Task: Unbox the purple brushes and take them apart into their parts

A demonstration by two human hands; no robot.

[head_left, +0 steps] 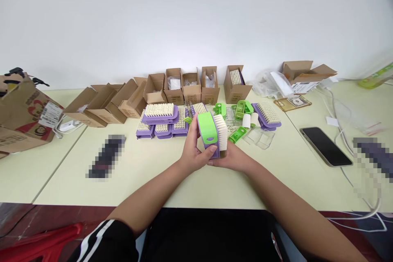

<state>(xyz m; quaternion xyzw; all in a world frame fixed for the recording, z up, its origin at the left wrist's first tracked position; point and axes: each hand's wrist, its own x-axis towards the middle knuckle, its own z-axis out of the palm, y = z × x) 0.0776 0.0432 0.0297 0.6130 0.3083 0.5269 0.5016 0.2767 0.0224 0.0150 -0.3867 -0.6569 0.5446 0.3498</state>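
Observation:
A scrub brush (207, 127) with a green top, purple body and cream bristles is held up over the table, its bristles facing right. My left hand (193, 152) is closed around its left side, the thumb pressed on the purple front. From the right and below, my right hand (235, 156) grips the same brush; its fingers are partly hidden behind it. Just beyond lie purple brush heads (160, 114) with cream bristles, some stacked. Behind the brush are several green plastic parts (240, 109), white rollers (246, 121) and clear plastic pieces (263, 138).
A row of small open cartons (176, 97) runs along the wall. One carton (238, 93) holds a bristled brush head. A large cardboard box (27, 118) stands far left. A phone (326, 146) and white cables (340, 131) lie at right. Another purple brush head (266, 114) sits right of the parts.

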